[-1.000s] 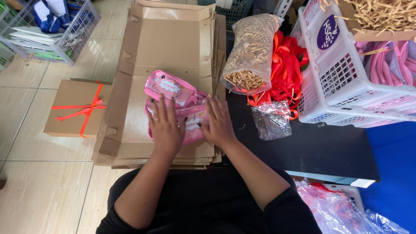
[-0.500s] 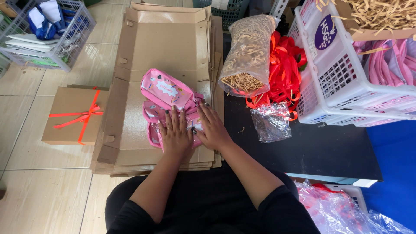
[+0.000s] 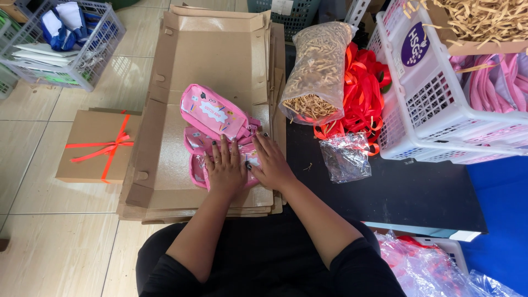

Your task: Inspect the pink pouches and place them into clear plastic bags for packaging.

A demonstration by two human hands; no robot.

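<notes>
Pink pouches [image 3: 215, 118] lay stacked on flattened cardboard sheets [image 3: 217, 60], near sheets' front edge. Left hand [image 3: 225, 168] pressed flat on pouches, fingers spread, gripping nothing. Right hand [image 3: 270, 162] lay open just beside it, palm down on pouches' right edge. Left of cardboard: brown box with red ribbon [image 3: 99, 147] on tiled floor. Right: bag of paper shreds [image 3: 318, 69], red ribbons [image 3: 363, 91], crumpled clear wrap [image 3: 345, 157] on black table [image 3: 407, 192]; white basket [image 3: 434, 93] beyond.

Pale tiled floor [image 3: 33, 181] (evenly lit); black tabletop [image 3: 407, 192] beside it; blue surface [image 3: 495, 220] beyond.
</notes>
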